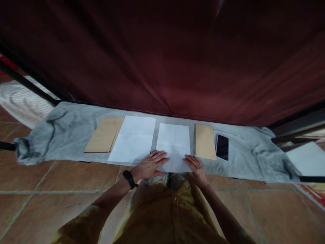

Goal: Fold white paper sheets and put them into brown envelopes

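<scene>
A white sheet of paper (174,139) with faint crease lines lies in front of me on the grey cloth. My left hand (149,165) rests flat on its lower left edge, fingers stretched out. On the lower right edge lies my right hand (196,169), its fingers also extended and a little apart. A larger stack or sheet of white paper (135,135) is just left of the creased one. Brown envelopes (101,135) overlap at the far left of the papers. To the right of the creased sheet is another brown envelope (205,140).
A phone (222,147) with a dark screen lies right of the single envelope. The grey cloth (68,135) covers a narrow bench-like surface. A dark red fabric (162,67) hangs behind it. Tiled floor (63,210) shows below the near edge.
</scene>
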`<state>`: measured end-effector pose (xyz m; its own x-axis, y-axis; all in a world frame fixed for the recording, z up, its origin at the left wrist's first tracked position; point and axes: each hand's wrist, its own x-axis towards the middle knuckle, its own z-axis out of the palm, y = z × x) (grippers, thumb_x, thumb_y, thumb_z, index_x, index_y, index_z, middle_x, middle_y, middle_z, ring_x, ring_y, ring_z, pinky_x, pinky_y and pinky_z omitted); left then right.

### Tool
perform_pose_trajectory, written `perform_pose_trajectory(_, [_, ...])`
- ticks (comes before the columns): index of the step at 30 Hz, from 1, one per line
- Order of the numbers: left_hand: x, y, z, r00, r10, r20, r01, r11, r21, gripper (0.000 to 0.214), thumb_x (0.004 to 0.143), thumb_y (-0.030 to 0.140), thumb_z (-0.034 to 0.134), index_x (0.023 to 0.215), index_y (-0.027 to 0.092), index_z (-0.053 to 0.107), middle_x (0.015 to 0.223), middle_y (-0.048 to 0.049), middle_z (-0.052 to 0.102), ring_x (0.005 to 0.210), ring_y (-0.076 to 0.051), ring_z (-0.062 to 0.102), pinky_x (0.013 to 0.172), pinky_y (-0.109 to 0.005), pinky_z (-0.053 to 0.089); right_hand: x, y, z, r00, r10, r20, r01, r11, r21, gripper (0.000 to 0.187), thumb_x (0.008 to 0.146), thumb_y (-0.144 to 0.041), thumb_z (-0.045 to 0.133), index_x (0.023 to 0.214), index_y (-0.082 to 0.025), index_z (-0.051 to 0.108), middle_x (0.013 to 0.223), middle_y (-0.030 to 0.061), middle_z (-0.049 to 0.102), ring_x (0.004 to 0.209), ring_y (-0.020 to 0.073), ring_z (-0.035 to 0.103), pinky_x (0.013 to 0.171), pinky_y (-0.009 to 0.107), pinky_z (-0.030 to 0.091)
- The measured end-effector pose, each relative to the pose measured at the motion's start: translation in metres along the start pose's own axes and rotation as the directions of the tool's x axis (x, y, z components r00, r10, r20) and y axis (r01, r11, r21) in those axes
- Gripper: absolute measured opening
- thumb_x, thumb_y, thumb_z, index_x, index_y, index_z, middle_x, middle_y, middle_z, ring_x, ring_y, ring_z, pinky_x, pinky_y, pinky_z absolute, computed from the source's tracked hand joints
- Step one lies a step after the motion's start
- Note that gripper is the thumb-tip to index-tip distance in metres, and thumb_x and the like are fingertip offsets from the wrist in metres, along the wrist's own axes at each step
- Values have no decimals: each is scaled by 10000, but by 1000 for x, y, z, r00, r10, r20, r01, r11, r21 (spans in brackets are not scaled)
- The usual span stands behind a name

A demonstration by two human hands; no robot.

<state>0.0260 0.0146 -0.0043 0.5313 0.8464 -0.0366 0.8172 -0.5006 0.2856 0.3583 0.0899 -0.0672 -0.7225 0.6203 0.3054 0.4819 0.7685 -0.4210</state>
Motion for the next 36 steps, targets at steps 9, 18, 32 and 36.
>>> perform_pose_trajectory(9, [-14,-10,6,998,-54,-36,55,998,12,655,896,208,620,1517,284,427,1608,-68,424,1488,-215,373,1234,-414,291,4,0,-4,999,51,19,-52,997,58,524,898,-259,545,1420,-237,588,1456,92,591,1380,268,510,1184,514,377])
perform_pose_trajectory(18, [-21,-11,-5,997,-66,-32,67,998,2,739,810,48,508,1505,293,459,1580,-31,469,1443,-194,441,1203,-395,356,8,5,-12,995,101,11,-101,965,241,417,1029,-451,439,1331,-277,667,1340,81,684,1294,255,599,1150,527,427])
perform_pose_trajectory(32, [-16,-16,-7,997,-71,-7,71,994,81,924,750,-84,389,1538,399,388,1623,32,397,1437,-177,443,1190,-386,332,14,-4,-10,999,30,31,-37,969,245,438,912,-176,637,1342,-261,655,1427,94,619,1351,251,556,1147,511,441])
perform_pose_trajectory(36, [-7,-18,-9,996,-74,42,73,997,40,821,774,-59,439,1453,394,518,1585,40,457,1400,-214,482,1147,-431,393,18,-5,-13,998,26,63,-37,984,175,480,880,-56,569,1276,-294,700,1383,57,657,1337,239,569,1134,520,454])
